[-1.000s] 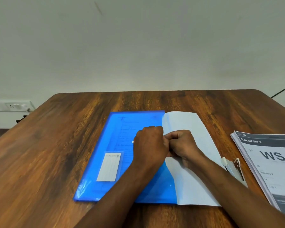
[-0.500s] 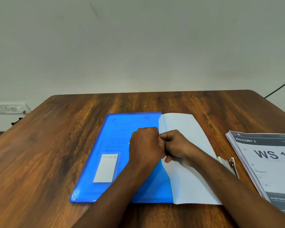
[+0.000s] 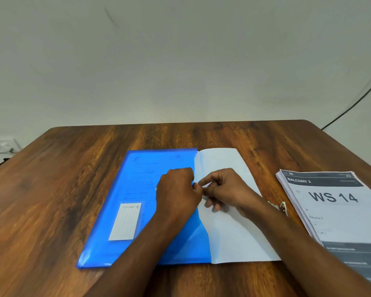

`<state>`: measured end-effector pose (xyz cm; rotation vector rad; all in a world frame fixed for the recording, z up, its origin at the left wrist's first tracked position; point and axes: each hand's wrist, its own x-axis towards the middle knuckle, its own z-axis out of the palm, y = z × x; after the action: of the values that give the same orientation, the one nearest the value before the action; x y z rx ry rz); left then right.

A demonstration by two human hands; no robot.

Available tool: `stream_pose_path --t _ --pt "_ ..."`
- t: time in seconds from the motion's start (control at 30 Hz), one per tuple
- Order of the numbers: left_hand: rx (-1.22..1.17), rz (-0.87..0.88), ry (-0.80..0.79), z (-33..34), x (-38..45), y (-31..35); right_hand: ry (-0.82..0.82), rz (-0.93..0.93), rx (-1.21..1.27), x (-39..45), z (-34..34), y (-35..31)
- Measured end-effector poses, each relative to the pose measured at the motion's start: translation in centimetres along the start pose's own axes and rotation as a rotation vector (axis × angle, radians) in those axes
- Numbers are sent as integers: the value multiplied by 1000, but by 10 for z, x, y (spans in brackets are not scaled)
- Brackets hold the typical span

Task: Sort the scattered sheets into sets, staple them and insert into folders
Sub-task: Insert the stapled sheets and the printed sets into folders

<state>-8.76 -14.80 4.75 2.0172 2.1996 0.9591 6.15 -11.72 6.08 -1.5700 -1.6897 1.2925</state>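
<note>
A blue translucent folder [image 3: 124,196] lies flat in the middle of the wooden table [image 3: 51,189], with a white label card in a pocket on its front. White sheets [image 3: 229,236] stick out of its right side. My left hand [image 3: 177,194] rests curled at the folder's right edge and grips it there. My right hand [image 3: 227,190] lies on the white sheets, its thumb and forefinger pinching at the same spot on the folder's edge. What sits between the fingertips is hidden.
A stack of printed sheets [image 3: 334,209] headed "BALCONY 2, WS 14" lies at the right edge of the table. A small stapler [image 3: 282,207] peeks out behind my right forearm. A wall socket [image 3: 0,145] sits at far left, a black cable [image 3: 351,105] at far right.
My right hand's fingers have loosened and spread a little, the forefinger now stretched toward the left hand. The view has shifted slightly to the right.
</note>
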Motion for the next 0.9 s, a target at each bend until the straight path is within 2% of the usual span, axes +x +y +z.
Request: stream_pose_path --t 0.1,0.23,0.37,0.5,0.63,0.8,0.9 --pt "78 25 -37 1 -4 2 88 -11 -51 -16 -24 10" --pt "117 45 -41 0 -7 10 309 -55 -105 -39 -67 32" --pt "2 100 -27 5 -17 41 494 -22 -183 -59 -114 55" --pt "-172 128 -150 17 -41 93 700 47 -430 -77 -164 93" --pt "-148 121 -300 36 -59 143 745 142 -545 -109 -208 131" --pt "-205 170 -304 63 -63 172 726 396 -699 -146 -240 146" --pt "-175 196 -297 72 -62 179 694 471 -676 -151 -245 153"
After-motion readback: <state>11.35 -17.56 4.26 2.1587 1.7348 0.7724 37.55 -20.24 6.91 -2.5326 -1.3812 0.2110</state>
